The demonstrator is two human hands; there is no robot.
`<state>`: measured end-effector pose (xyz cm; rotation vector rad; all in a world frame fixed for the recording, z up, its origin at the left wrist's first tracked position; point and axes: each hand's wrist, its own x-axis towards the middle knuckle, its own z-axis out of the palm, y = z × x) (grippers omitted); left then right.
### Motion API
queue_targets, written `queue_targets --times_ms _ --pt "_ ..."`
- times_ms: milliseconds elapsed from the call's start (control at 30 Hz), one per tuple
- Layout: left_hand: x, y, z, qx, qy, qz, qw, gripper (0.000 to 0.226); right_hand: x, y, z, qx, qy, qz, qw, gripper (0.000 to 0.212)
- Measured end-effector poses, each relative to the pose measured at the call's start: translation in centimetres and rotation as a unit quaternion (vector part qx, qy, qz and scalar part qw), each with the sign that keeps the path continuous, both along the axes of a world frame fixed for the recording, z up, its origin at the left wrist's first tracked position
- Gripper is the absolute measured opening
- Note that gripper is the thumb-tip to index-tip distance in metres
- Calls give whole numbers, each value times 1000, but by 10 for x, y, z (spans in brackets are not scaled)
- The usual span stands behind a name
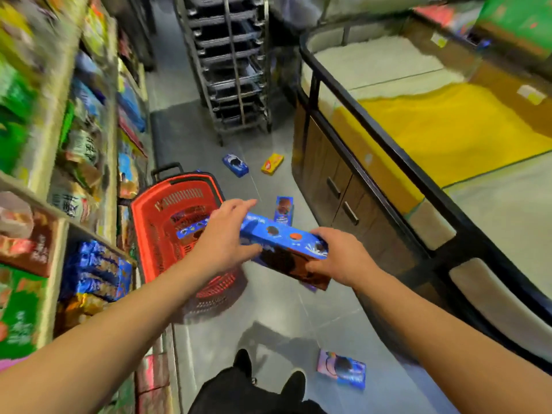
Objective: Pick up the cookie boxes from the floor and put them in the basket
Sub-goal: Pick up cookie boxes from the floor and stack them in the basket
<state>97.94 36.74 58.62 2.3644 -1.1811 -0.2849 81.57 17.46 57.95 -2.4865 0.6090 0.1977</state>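
I hold a long blue and brown cookie box (283, 249) in the air, just right of the red basket (143, 231). My left hand (224, 240) grips its left end and my right hand (340, 258) grips its right end. Inside the basket lies another blue box (191, 228). On the floor lie a blue box (235, 165), a yellow box (272, 164), a small upright blue box (283, 210) and a pink and blue box (341, 369) near my feet.
Store shelves (59, 204) packed with snack packs line the left side. A metal tray rack (233, 64) stands at the far end of the aisle. A counter with dark rails and wooden cabinet doors (343, 198) bounds the right side. My shoes (268, 377) are at the bottom.
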Motion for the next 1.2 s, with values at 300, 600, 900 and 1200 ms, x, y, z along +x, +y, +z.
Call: queue_targets --times_ms 300,600,900,1200 --pt "29 75 -6 117 -46 -2 992 90 76 39 24 -18 -38 177 983 57" --pt "115 136 -36 95 5 112 989 70 206 74 -6 -8 -5 287 958 70" --pt "235 162 -71 97 61 155 981 73 343 88 -39 8 24 331 943 76" --pt "310 154 -120 107 90 201 970 70 444 82 -94 32 72 361 929 76"
